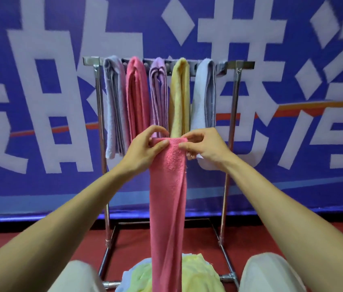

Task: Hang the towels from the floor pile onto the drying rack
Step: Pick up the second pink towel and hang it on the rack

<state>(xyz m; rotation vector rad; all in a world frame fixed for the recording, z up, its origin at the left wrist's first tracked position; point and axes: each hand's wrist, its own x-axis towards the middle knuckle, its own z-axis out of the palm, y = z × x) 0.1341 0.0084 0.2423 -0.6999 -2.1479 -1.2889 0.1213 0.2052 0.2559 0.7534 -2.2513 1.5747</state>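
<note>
Pink towel (167,186) hanging vertically, top edge pinched by left hand (145,150), right hand (205,147)

Bright, even indoor light, soft shadows; wide-angle bending at the edges (slightly blurred throughout).

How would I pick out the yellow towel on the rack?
Find the steel rack in front of the blue banner. On it, the yellow towel is fourth from the left of five. It's the only yellow one hanging.
</note>
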